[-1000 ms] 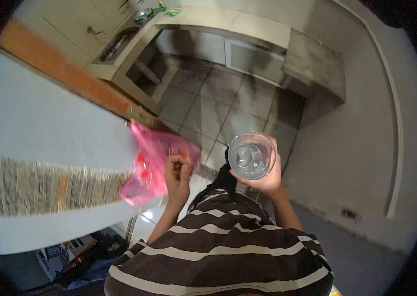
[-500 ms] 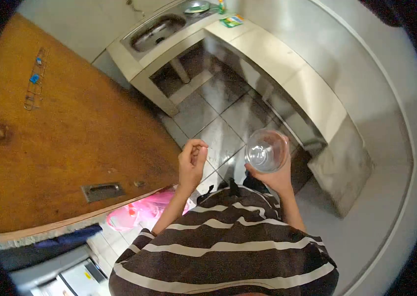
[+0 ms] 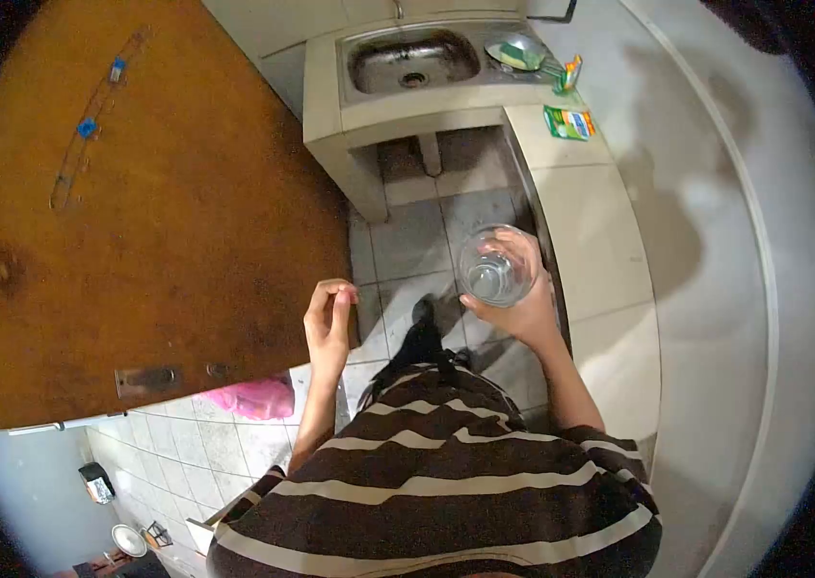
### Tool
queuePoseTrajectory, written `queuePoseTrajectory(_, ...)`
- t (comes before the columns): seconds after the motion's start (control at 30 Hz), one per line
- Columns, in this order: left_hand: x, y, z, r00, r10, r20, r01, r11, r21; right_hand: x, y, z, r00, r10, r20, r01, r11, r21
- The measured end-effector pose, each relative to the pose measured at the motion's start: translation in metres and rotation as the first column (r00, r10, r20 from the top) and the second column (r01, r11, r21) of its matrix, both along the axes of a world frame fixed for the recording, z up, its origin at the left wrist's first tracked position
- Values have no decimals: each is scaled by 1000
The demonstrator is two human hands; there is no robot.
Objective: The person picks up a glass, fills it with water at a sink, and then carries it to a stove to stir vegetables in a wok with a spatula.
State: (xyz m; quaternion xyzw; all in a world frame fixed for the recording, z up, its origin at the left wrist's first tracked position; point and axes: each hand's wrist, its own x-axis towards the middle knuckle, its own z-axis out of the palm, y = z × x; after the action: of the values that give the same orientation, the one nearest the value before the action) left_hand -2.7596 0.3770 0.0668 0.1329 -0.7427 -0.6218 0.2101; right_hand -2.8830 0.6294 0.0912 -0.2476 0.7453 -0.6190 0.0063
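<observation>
Possibly, the clear cup (image 3: 486, 277), gripped by the right hand (image 3: 529, 314) near the inner edge of the surface (image 3: 610, 236), could strike that edge if swung carelessly; whether the curled left hand (image 3: 328, 326) is fully closed, I cannot tell.

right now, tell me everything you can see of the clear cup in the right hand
The clear cup is colourless and see-through, glass or hard plastic by its look. Its wide round mouth faces up toward the camera, and rings show at the smaller base inside. The right hand grips it around the side, thumb near the lower edge, fingers visible through the wall. It is held up above the tiled floor. Whether any clear liquid is inside cannot be told.
</observation>
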Motion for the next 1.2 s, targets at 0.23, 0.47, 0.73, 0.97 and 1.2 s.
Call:
queuePoseTrajectory(0.23,-116,-31,-22,999,26,-29,-25,999,31,-143,-51,-24,979,163,119,-158,986,-56)
queuePoseTrajectory(0.47,-287,-91,-14,999,15,-47,-20,994,-111,-290,-107,-38,980,181,77,-183,983,21)
queuePoseTrajectory(0.73,-482,-161,6,994,-54,-95,43,992,-122,-465,-180,-101,986,161,30,-163,984,66)
queuePoseTrajectory(0.97,-637,-221,24,999,-7,-50,-5,971,-239,-607,-241,-177,975,206,86,-216,967,134)
queuePoseTrajectory(1.2,-833,-266,63,976,-199,86,196,645,-739,-679,-288,-224,943,222,248,-245,967,67)
